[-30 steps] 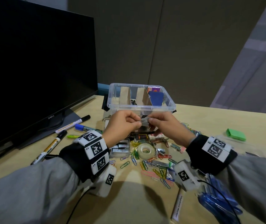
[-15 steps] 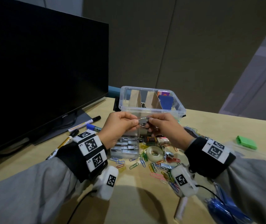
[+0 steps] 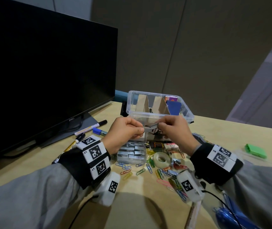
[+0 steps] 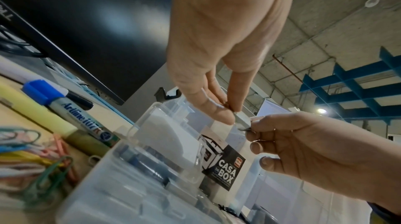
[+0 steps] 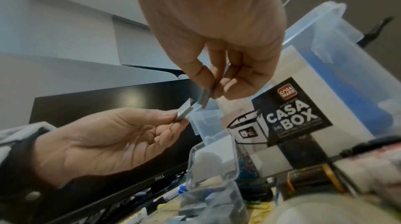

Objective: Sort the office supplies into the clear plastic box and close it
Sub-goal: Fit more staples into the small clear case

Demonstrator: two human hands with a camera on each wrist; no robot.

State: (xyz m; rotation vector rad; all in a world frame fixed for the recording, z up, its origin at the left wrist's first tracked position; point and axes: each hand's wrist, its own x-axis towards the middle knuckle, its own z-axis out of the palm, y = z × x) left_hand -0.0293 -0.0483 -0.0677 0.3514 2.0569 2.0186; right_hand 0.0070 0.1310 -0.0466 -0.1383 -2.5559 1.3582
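Note:
The clear plastic box [image 3: 158, 115] stands open at the table's middle, with cardboard dividers and a blue item inside. Just in front of it, both hands meet over a short silver staple strip [image 3: 149, 129]. My left hand [image 3: 141, 129] pinches its left end and my right hand [image 3: 159, 125] pinches the right end. In the right wrist view the strip shows as two pieces, one piece [image 5: 184, 111] in the left hand [image 5: 180, 116] and the other piece [image 5: 205, 99] in the right hand [image 5: 211, 90]. A small clear case of staples [image 3: 132, 153] lies open beneath the hands.
Coloured paper clips [image 3: 150, 164], a tape roll [image 3: 161, 159], a battery and binder clips litter the table near the wrists. Markers [image 3: 90, 128] lie at the left by the black monitor [image 3: 41, 80]. A green item [image 3: 255, 151] sits far right.
Both hands stay together on the staples in front of the box, barely moving. The head view has shifted, so the staple case under the hands shows more.

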